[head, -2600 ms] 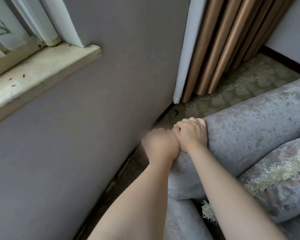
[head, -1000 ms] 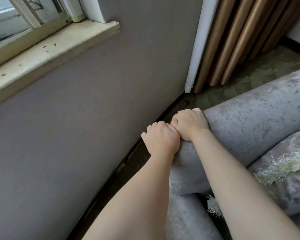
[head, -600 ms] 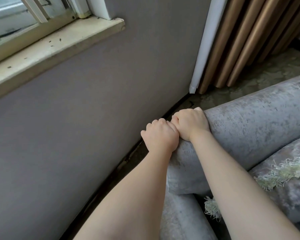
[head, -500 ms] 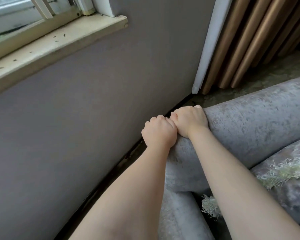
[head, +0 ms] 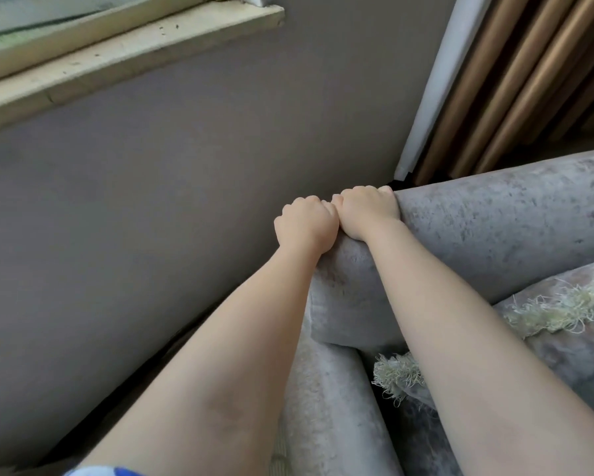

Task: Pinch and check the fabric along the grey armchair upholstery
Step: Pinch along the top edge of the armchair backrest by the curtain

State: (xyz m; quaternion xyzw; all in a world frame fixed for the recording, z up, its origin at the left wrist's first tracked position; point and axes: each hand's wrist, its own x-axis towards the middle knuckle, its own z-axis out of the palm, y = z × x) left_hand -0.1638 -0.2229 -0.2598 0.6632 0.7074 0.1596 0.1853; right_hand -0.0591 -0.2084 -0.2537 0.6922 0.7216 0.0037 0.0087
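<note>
Grey armchair upholstery, right of frame centre: left hand and right hand side by side, both pinching its rounded top edge; remaining length toward right frame edge apparently unchecked.

No writing, label, brand, number or sign can be read anywhere: the armchair, cushion, wall, window sill and curtain carry none.
</note>
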